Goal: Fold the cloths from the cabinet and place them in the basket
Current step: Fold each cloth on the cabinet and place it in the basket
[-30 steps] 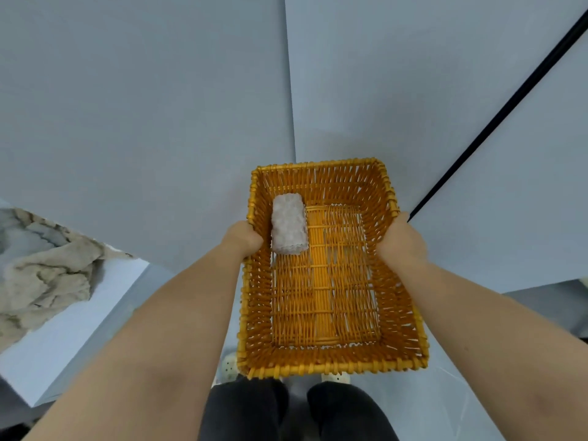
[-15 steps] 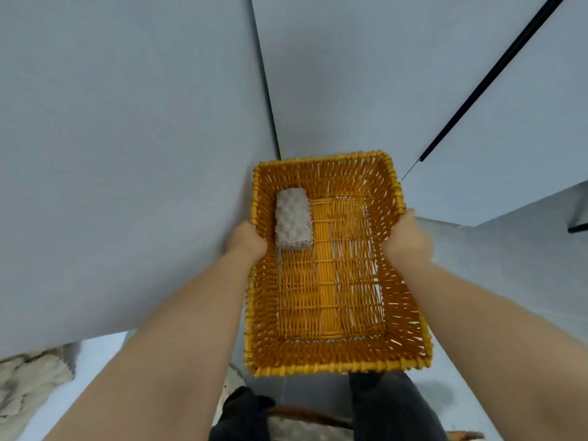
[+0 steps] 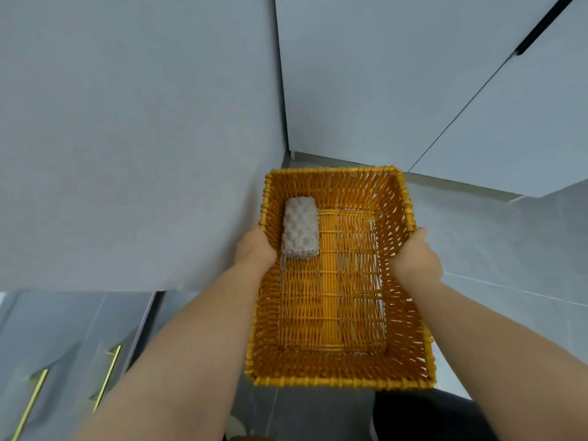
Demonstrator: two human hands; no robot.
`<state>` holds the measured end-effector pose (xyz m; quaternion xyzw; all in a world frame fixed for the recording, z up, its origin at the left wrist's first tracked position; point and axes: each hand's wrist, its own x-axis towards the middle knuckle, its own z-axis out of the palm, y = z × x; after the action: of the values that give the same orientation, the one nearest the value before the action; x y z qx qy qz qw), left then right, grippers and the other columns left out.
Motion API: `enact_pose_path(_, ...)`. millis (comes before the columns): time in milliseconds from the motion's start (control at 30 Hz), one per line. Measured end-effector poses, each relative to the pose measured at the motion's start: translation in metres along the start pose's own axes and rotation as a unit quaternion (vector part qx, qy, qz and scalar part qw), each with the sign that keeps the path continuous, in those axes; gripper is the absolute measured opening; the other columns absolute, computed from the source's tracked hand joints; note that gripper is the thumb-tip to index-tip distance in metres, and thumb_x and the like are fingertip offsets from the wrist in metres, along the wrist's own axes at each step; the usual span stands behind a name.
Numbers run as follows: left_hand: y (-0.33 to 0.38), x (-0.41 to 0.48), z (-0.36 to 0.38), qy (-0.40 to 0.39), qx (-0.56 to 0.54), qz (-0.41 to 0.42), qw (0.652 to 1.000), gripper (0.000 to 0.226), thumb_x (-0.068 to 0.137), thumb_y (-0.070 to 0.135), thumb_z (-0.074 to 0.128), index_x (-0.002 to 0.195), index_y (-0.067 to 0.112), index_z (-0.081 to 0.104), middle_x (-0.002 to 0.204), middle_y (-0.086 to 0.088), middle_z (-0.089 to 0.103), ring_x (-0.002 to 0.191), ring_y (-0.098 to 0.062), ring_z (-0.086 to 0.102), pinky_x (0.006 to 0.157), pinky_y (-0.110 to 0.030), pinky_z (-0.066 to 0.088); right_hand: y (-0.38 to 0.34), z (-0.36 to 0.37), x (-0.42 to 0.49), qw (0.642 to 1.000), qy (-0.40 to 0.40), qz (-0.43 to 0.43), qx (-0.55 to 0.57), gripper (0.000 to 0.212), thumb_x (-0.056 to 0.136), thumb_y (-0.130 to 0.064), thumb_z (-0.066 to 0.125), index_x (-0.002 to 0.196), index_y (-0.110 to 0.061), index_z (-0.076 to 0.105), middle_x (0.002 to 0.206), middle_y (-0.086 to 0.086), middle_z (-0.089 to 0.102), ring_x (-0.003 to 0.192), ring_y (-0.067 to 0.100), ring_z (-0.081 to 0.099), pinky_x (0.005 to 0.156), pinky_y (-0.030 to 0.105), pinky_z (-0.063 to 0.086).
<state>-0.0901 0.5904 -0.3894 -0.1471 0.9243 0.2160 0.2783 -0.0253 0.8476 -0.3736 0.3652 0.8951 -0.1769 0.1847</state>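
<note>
In front of pale grey cabinet doors (image 3: 127, 138), a person holds an orange wicker basket (image 3: 340, 381) out on bare arms. The left hand (image 3: 254, 249) clasps its left wall and the right hand (image 3: 416, 259) clasps its right wall, both past the middle of the long sides, and the fingers are hidden behind the weave. One folded cloth (image 3: 300, 232), pale and bumpy, lies flat on the basket's bottom in the far left corner. It is just beside the left hand, with only the wall between them, and well apart from the right hand. Compared with a second ago, the grip and the cloth's place in the basket are unchanged. The crumpled cloth seen then at lower left is out of view, gold handles (image 3: 108, 377) now show there, and grey floor (image 3: 509, 249) appears beyond the basket.
</note>
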Motion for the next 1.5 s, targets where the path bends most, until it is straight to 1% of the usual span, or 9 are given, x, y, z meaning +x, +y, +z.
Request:
enact_pose_path(200,-0.024,0.058,0.061,0.003,0.045,-0.019,0.999,0.039,0.088,0.011,0.052,0.124,0.009,0.039,0.121,-0.017,0.057,0.110,-0.037,0.057,0.086,-0.041,0.048,0.009,0.084,0.040,1.000,-0.012,0.007,0.010,0.038,0.085,-0.009,0.055,0.114,-0.010,0.031,0.103,0.019,0.061,0.096,0.043,0.060,0.073,0.043,0.047)
enact_pose_path(533,-0.040,0.130,0.117,0.071,0.097,0.019,0.993,0.028,0.093,0.007,0.041,0.122,0.005,0.042,0.125,-0.018,0.056,0.116,-0.036,0.055,0.092,-0.042,0.045,0.010,0.172,0.088,0.998,0.005,0.020,0.063,0.036,0.084,-0.009,0.055,0.112,-0.010,0.032,0.107,0.020,0.061,0.100,0.043,0.059,0.084,0.049,0.050)
enact_pose_path(767,-0.047,0.144,0.125,0.117,0.120,0.049,0.985,0.030,0.095,0.005,0.031,0.124,0.004,0.039,0.119,-0.019,0.058,0.109,-0.038,0.056,0.086,-0.044,0.046,0.006,0.192,0.100,0.998,0.024,0.008,0.066,0.036,0.085,-0.011,0.056,0.112,-0.011,0.031,0.108,0.018,0.059,0.098,0.042,0.059,0.081,0.049,0.051)
enact_pose_path(833,-0.046,0.143,0.125,0.119,0.132,0.057,0.982,0.041,0.094,0.006,0.033,0.135,0.006,0.030,0.117,-0.019,0.058,0.106,-0.038,0.057,0.083,-0.044,0.047,0.005,0.191,0.102,0.998,0.026,0.002,0.060,0.037,0.085,-0.011,0.057,0.112,-0.011,0.031,0.107,0.018,0.059,0.097,0.042,0.060,0.078,0.048,0.051)
enact_pose_path(900,-0.046,0.142,0.127,0.115,0.166,0.084,0.976,0.059,0.094,0.009,0.037,0.148,0.013,0.012,0.122,-0.018,0.056,0.105,-0.037,0.058,0.084,-0.044,0.048,0.004,0.190,0.103,0.998,0.027,0.002,0.054,0.039,0.084,-0.012,0.058,0.112,-0.011,0.031,0.107,0.017,0.059,0.096,0.041,0.060,0.077,0.046,0.051)
enact_pose_path(1033,-0.048,0.140,0.130,0.111,0.218,0.128,0.961,0.073,0.094,0.007,0.040,0.152,0.018,-0.003,0.134,-0.019,0.043,0.108,-0.037,0.056,0.085,-0.044,0.048,0.007,0.196,0.099,0.998,0.025,0.012,0.060,0.043,0.083,-0.012,0.062,0.114,-0.011,0.031,0.109,0.018,0.058,0.098,0.041,0.059,0.077,0.046,0.050)
enact_pose_path(1333,-0.048,0.136,0.127,0.117,0.245,0.150,0.950,0.074,0.095,0.006,0.042,0.152,0.016,-0.004,0.133,-0.019,0.043,0.107,-0.036,0.057,0.082,-0.043,0.049,0.007,0.199,0.101,0.999,0.022,0.028,0.027,0.039,0.090,-0.006,0.052,0.122,-0.009,0.030,0.116,0.019,0.054,0.103,0.039,0.058,0.077,0.044,0.049)
enact_pose_path(1433,-0.045,0.132,0.125,0.119,0.258,0.150,0.947,0.072,0.094,0.006,0.042,0.152,0.016,0.000,0.132,-0.018,0.043,0.106,-0.036,0.058,0.079,-0.043,0.049,0.009,0.201,0.103,1.000,0.013,0.026,0.001,0.053,0.089,-0.007,0.053,0.134,-0.007,0.023,0.127,0.018,0.048,0.110,0.037,0.055,0.082,0.044,0.049)
enact_pose_path(1500,-0.043,0.130,0.123,0.120,0.263,0.150,0.945,0.068,0.094,0.008,0.043,0.151,0.015,0.007,0.129,-0.016,0.046,0.105,-0.035,0.059,0.076,-0.043,0.049,0.010,0.202,0.102,1.000,0.011,0.018,-0.022,0.071,0.089,-0.010,0.055,0.144,-0.006,0.010,0.141,0.016,0.036,0.124,0.035,0.045,0.090,0.044,0.046)
